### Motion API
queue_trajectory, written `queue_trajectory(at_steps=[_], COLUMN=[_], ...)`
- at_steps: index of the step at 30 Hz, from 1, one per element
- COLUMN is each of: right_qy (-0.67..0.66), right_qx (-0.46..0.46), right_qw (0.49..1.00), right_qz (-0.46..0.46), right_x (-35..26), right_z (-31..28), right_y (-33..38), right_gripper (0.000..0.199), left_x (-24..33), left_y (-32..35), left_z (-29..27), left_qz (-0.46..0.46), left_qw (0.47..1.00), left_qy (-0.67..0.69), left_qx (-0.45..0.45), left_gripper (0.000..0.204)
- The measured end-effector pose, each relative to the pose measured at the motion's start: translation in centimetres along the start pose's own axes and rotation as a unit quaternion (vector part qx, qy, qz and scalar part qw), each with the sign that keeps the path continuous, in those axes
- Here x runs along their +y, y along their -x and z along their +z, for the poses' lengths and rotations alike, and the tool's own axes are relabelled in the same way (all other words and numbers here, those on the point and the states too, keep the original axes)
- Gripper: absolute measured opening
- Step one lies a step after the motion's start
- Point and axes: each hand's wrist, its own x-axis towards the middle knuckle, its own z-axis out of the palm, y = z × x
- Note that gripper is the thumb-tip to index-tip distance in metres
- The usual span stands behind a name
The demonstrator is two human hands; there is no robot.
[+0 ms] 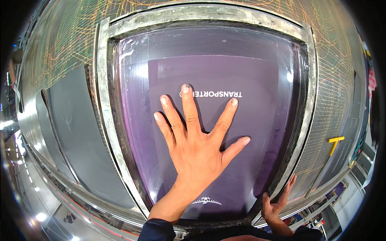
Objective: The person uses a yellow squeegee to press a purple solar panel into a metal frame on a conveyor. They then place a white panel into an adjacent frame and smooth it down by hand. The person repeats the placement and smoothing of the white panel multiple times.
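A screen-printing frame [103, 76] with pale, ink-stained metal bars lies before me on the long table. Its stretched purple mesh [225, 72] has white lettering and a small white emblem near the front edge. My left hand [197, 150] lies palm down on the middle of the mesh, fingers spread, covering part of the lettering. At the near right corner my right hand [277, 205] grips the frame's side bar, thumb toward the inner edge and fingers along the outer edge. What lies beneath the mesh cannot be made out clearly.
Dark grey sheets [76, 124] lie on the table to the left. On the right are a yellow T-shaped tool [335, 143] and another dark sheet [339, 160]. The tabletop [60, 68] bears many coloured lines. A walkway floor [60, 217] shows at the lower left.
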Motion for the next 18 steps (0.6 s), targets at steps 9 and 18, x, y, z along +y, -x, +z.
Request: queue_trajectory(at_steps=[9, 18], right_qy=[-0.004, -0.021], right_qx=[-0.001, -0.002], right_qw=[1.0, 1.0], right_qz=[-0.012, -0.019], right_x=[0.42, 0.26], right_z=[0.02, 0.07], right_y=[0.14, 0.18], right_gripper=[0.091, 0.082], left_x=[-0.6, -0.91], left_y=[0.33, 0.4], left_z=[-0.66, -0.68], left_qz=[-0.034, -0.025], left_qw=[0.999, 1.0], left_qy=[0.035, 0.009], left_qx=[0.009, -0.003], left_gripper=[0.075, 0.083])
